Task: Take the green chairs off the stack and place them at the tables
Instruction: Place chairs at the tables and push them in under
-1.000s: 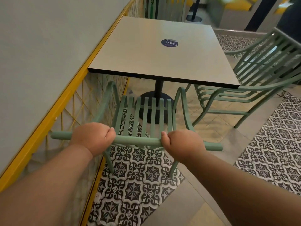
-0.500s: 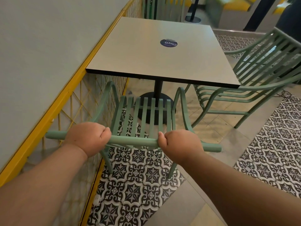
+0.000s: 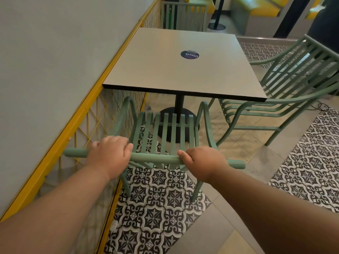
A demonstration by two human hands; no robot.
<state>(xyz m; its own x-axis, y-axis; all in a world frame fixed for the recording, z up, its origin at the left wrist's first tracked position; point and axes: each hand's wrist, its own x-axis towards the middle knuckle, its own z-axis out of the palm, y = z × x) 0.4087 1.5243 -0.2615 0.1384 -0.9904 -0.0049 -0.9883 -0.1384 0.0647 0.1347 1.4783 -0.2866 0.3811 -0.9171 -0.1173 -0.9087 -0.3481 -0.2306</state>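
Observation:
A green slatted chair (image 3: 165,132) stands on the floor in front of me, its seat partly under the near edge of a grey square table (image 3: 165,70). My left hand (image 3: 110,154) and my right hand (image 3: 201,160) both rest on the chair's top back rail, one at each side. The right hand's fingers wrap the rail; the left hand's fingers lie looser over it. To the right of the table stands a stack of green chairs (image 3: 286,92). Another green chair (image 3: 183,15) stands at the table's far side.
A grey wall with a yellow rail and yellow wire mesh (image 3: 95,114) runs close along the left. The table's black pedestal base (image 3: 176,123) sits just beyond the chair seat. Patterned tiles cover the floor; yellow benches (image 3: 256,8) are at the back.
The chair has slid a little further in towards the table. My left hand's fingers have loosened on the rail; both hands stay on it.

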